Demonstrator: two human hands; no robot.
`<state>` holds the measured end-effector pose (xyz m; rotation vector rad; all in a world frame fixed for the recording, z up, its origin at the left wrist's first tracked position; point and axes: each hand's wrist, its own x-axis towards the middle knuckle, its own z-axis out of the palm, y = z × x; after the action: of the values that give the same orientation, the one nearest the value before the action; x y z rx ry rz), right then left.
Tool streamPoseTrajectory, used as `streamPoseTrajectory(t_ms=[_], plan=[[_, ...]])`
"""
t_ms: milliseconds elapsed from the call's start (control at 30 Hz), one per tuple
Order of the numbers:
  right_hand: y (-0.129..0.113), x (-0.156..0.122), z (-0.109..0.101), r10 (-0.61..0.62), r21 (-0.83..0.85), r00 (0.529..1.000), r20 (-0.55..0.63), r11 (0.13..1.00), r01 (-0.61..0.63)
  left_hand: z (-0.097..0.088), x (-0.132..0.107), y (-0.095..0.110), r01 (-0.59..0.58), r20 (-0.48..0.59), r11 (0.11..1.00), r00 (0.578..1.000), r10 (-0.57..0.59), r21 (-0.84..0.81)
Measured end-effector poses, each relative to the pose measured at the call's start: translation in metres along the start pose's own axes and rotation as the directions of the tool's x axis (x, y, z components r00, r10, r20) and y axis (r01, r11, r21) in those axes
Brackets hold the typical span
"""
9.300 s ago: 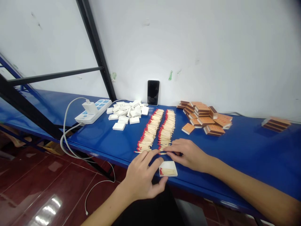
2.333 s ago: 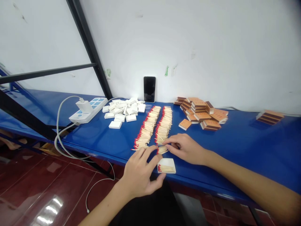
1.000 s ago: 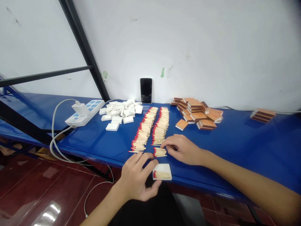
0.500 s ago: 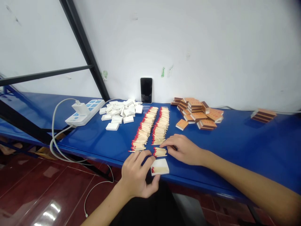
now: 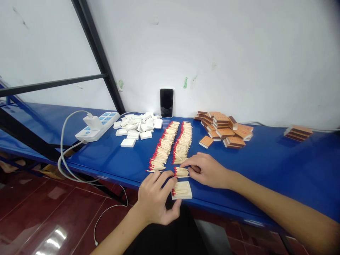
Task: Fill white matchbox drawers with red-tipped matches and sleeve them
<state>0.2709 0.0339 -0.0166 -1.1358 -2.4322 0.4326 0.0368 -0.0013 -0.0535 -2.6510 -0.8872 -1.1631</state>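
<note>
At the table's front edge, my left hand [image 5: 158,198] holds a white matchbox tray [image 5: 189,191] by its left side, thumb at the near edge and index finger at the far corner. A few red-tipped matches [image 5: 180,191] lie inside it. Just beyond the tray is a short bundle of matches [image 5: 181,172], heads to the left. My right hand [image 5: 205,170] is closed on its right end, index finger along the far side and thumb at the stick ends. Two long rows of matches [image 5: 165,145] stretch away behind.
White trays [image 5: 138,125] are heaped at the back left, beside a power strip [image 5: 98,126] with cables. A phone [image 5: 166,102] leans on the wall. Orange matchboxes [image 5: 224,131] are piled at the back right, with a small stack [image 5: 298,132] farther right. A black frame post [image 5: 99,53] rises at left.
The view has shifted slightly. The tray's matches show more clearly, and the tray appears flatter. My right thumb has come closer to the short bundle's ends.
</note>
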Motion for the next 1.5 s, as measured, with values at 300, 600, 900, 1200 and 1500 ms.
streamPoseTrajectory(t_ms=[300, 600, 900, 1200, 1500], plan=[[-0.0006, -0.0004, -0.0002, -0.005, 0.005, 1.0, -0.021, 1.0, 0.005, -0.0012, 0.0007, 0.0022, 0.048, 0.028, 0.999, 0.998, -0.048, 0.002], [0.0005, -0.0004, 0.0013, -0.014, -0.003, 0.999, -0.039, 1.0, 0.014, -0.0032, 0.0024, 0.0041, 0.056, 0.057, 0.998, 0.997, -0.058, 0.041], [0.0015, -0.0005, -0.0013, -0.009, 0.052, 1.0, -0.017, 0.999, 0.01, -0.0021, 0.0014, 0.0038, 0.033, 0.049, 0.999, 0.998, -0.035, 0.042], [-0.0056, -0.0018, -0.0054, 0.025, 0.029, 1.0, 0.017, 0.999, -0.025, 0.0, -0.0022, -0.0014, -0.011, 0.004, 1.0, 1.0, 0.011, -0.029], [-0.0029, -0.0022, -0.0042, 0.039, 0.012, 0.998, 0.04, 0.999, -0.04, 0.0024, -0.0044, 0.0003, -0.049, -0.083, 0.997, 0.996, 0.044, -0.059]])
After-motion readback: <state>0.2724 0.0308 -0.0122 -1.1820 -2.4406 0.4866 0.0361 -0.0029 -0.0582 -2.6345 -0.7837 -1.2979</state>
